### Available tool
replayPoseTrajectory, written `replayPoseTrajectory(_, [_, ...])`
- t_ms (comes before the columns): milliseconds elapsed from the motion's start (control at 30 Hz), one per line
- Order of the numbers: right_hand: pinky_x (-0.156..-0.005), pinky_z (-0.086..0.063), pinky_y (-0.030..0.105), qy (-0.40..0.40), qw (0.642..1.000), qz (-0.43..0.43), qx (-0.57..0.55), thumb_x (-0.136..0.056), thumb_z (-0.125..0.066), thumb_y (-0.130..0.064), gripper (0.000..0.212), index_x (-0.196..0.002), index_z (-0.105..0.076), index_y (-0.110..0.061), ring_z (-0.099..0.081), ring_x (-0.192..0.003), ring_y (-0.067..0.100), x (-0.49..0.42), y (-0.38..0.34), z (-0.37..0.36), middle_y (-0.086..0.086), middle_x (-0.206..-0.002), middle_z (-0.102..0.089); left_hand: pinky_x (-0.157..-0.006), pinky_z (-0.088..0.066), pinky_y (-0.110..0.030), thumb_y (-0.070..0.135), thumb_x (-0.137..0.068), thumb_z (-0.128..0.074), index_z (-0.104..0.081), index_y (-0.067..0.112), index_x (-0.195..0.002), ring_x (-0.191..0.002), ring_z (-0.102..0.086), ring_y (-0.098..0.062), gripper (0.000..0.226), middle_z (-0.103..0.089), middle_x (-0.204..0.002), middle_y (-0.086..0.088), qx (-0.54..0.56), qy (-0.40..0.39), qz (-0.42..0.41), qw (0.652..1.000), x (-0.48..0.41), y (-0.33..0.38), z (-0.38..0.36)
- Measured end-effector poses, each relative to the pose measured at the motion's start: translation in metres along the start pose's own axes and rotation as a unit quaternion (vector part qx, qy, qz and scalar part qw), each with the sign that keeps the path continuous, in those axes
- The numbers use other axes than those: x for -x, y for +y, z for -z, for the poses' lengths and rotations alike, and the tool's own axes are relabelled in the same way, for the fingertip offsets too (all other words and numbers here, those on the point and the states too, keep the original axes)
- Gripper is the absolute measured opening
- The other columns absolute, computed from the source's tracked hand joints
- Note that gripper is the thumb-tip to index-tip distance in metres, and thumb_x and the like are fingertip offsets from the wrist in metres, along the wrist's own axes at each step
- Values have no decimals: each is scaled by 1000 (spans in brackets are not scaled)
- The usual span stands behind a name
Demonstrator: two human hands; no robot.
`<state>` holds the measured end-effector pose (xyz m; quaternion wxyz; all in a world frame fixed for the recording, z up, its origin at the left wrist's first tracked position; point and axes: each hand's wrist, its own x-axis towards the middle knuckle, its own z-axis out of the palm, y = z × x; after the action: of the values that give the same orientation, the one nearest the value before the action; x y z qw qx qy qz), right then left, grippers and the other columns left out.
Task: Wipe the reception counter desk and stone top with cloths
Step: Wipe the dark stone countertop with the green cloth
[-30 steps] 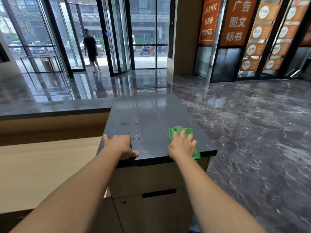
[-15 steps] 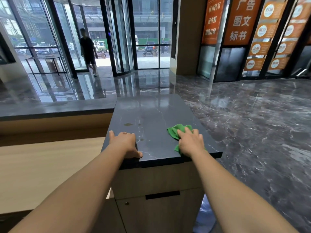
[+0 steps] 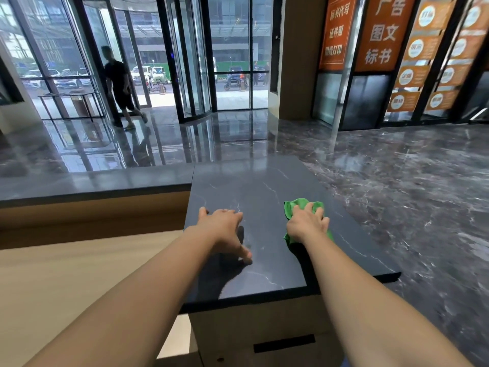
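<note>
The dark veined stone top (image 3: 259,186) caps the end block of the reception counter right in front of me. A green cloth (image 3: 297,205) lies bunched on its right half, and my right hand (image 3: 308,223) presses flat on the cloth, covering most of it. My left hand (image 3: 225,229) rests palm down on the stone's left part, fingers spread, holding nothing. To the left, one step lower, is the pale wooden desk surface (image 3: 79,276).
A long stone ledge (image 3: 92,184) runs left from the top. Below the top is a wooden cabinet front with a dark slot (image 3: 284,343). The glossy marble floor (image 3: 410,181) spreads to the right. A person (image 3: 120,86) walks in by the glass doors.
Both hands have slid farther from the near edge across the stone, the right one pushing the cloth along. The view has moved closer. The person at the doors has stepped nearer.
</note>
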<state>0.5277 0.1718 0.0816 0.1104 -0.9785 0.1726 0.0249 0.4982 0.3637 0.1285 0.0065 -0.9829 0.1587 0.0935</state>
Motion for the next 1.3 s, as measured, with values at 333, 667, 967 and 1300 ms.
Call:
replayPoseTrajectory(333, [-101, -25, 41, -6, 1000, 1, -2, -90, -38, -10, 39, -125, -49, -21, -22, -135, 32, -80, -84, -7, 6, -153, -24, -111, -36, -44, 34, -91, -63, -35, 17, -147, -132, -46, -26, 65, -46, -147, -3, 298, 45, 126, 945, -68, -122, 4])
replayPoseTrajectory(667, [-106, -23, 41, -21, 1000, 15, -6, -89, -36, -4, 59, -143, -40, -29, -14, -142, 30, -139, -157, -14, 0, -159, -17, -81, -51, -31, 25, -102, -46, -48, 3, -136, -102, -62, -22, 40, -57, -133, -15, 648, 16, 196, 736, -129, -167, -5])
replayPoseTrajectory(967, [-108, -23, 41, -44, 988, 150, -13, -91, -43, -7, 62, -145, -37, -35, -19, -140, 29, -125, -240, -30, -3, -158, -22, -66, -44, -27, 33, -104, -41, -55, 11, -92, -74, -53, -16, 29, -55, -79, -4, 775, 9, 209, 596, -151, -183, -4])
replayPoseTrajectory(1300, [-112, -17, 36, -105, 953, 283, -23, -86, -40, -3, 72, -145, -36, -44, -22, -139, 27, -116, -245, -42, -8, -159, -21, -92, -52, -42, 38, -102, -41, -54, 5, -124, -102, -64, -32, 42, -65, -113, -20, 786, 38, 209, 580, -150, -173, 5])
